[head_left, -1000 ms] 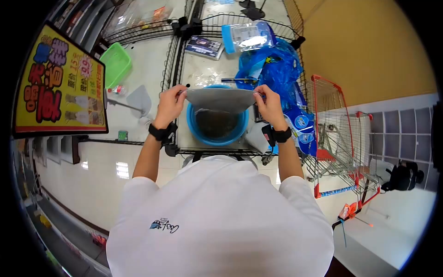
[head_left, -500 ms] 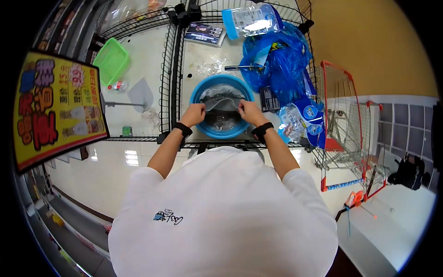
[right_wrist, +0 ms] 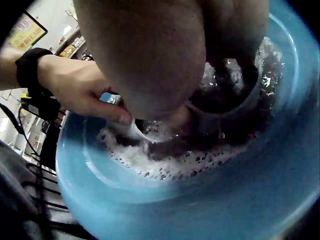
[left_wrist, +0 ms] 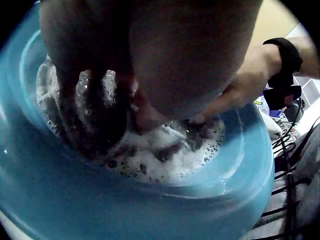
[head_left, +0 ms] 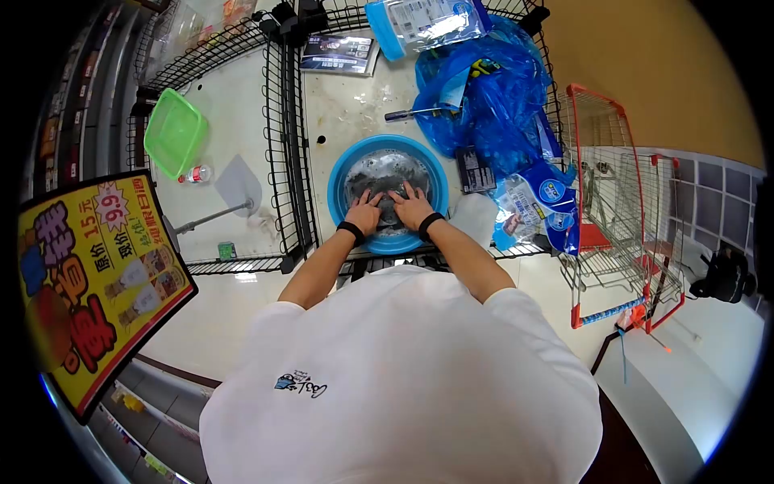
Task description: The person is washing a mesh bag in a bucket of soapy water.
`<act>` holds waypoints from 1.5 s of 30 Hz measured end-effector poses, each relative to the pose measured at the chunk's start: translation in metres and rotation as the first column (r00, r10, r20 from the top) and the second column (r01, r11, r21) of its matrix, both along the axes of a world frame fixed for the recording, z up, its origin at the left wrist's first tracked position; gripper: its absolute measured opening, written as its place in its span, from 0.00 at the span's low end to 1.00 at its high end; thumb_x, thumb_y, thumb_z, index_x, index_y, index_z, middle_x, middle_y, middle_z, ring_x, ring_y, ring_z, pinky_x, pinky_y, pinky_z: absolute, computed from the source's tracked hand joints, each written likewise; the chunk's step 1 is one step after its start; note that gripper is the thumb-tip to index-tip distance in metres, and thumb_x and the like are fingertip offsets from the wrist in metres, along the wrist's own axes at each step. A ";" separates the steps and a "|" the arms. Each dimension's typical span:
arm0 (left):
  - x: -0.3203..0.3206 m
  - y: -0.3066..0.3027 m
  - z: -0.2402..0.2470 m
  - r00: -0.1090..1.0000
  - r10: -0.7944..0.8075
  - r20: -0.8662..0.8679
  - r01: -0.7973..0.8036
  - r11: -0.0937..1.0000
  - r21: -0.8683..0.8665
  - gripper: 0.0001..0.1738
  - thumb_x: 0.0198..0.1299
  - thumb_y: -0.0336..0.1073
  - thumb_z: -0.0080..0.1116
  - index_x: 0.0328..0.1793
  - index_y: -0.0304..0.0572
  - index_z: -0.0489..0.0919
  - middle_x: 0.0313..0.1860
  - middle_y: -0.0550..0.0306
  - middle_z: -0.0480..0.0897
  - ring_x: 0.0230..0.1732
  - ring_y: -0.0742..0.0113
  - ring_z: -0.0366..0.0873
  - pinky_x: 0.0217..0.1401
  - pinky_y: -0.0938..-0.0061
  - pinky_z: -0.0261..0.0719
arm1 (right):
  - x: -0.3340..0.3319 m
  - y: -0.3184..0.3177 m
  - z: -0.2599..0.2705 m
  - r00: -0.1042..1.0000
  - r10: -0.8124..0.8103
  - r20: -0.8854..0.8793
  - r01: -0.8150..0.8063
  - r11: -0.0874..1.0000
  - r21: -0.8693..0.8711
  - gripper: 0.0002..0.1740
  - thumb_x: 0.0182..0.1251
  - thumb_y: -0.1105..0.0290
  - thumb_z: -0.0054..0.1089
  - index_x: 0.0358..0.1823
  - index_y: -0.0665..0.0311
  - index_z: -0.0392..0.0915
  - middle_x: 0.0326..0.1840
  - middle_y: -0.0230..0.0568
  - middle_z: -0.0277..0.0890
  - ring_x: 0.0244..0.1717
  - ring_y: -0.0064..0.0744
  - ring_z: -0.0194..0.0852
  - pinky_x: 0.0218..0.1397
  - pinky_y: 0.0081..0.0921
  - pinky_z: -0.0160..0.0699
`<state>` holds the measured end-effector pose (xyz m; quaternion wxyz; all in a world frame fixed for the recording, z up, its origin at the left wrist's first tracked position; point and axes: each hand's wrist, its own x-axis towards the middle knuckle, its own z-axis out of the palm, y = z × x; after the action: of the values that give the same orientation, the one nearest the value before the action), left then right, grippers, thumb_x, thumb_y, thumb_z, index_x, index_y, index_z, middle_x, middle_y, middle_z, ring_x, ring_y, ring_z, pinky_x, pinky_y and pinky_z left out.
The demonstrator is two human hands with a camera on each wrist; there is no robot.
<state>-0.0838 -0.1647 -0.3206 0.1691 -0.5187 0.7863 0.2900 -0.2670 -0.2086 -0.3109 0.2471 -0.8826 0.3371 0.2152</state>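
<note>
A blue basin (head_left: pixel 440 190) of foamy water stands in front of the person. Pushed down into it is a dark grey cloth (head_left: pixel 389 187), largely under the suds. The left hand (head_left: pixel 364 216) presses on the cloth with its fingers spread, fingertips in the foam. Close beside it, the right hand (head_left: pixel 414 210) presses the same way, fingers spread forward. Both wrist views look over the basin wall (left_wrist: pixel 150 207) at white suds (right_wrist: pixel 165 165) around the hands; the fingertips are partly hidden by the palms and water.
Right of the basin lie a blue plastic bag (head_left: pixel 492 97), a dark box (head_left: pixel 475 169) and a blue-white packet (head_left: pixel 536 206). A screwdriver-like tool (head_left: pixel 399 115) lies behind it. Black wire racks (head_left: pixel 284 153) edge the surface; a yellow price sign (head_left: pixel 105 282) stands left, a shopping cart (head_left: pixel 609 226) right.
The grey cloth, held up by its edge over the basin, has been lowered into the water. Both hands have let go of its edge and now press on it with spread fingers.
</note>
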 end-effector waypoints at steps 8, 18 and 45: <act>0.003 -0.016 -0.028 0.994 0.068 0.086 -0.076 0.992 0.097 0.19 0.67 0.39 0.41 0.51 0.48 0.84 0.71 0.54 0.69 0.76 0.44 0.54 0.72 0.47 0.61 | 0.010 -0.030 -0.015 0.990 -0.005 -0.144 0.023 0.993 0.119 0.16 0.70 0.68 0.47 0.55 0.58 0.80 0.70 0.37 0.66 0.75 0.53 0.52 0.73 0.55 0.55; 0.011 -0.022 -0.005 0.996 0.067 -0.064 -0.061 0.995 0.084 0.17 0.62 0.35 0.45 0.48 0.42 0.84 0.71 0.53 0.70 0.76 0.45 0.57 0.71 0.51 0.66 | 0.009 -0.025 0.018 0.998 0.006 -0.064 -0.001 0.997 0.077 0.16 0.69 0.68 0.47 0.53 0.62 0.79 0.74 0.38 0.61 0.77 0.55 0.48 0.70 0.60 0.60; 0.010 -0.020 0.032 1.000 0.022 -0.019 -0.018 0.981 0.192 0.16 0.60 0.35 0.48 0.48 0.40 0.83 0.60 0.42 0.78 0.66 0.50 0.72 0.67 0.55 0.71 | -0.005 -0.014 0.019 0.999 0.020 -0.044 -0.013 0.986 0.167 0.19 0.68 0.68 0.47 0.56 0.64 0.77 0.76 0.42 0.58 0.77 0.48 0.50 0.70 0.61 0.57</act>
<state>-0.0741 -0.1843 -0.2889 0.2070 -0.5049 0.7511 0.3717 -0.2718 -0.2228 -0.2915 0.3105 -0.8565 0.3161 0.2646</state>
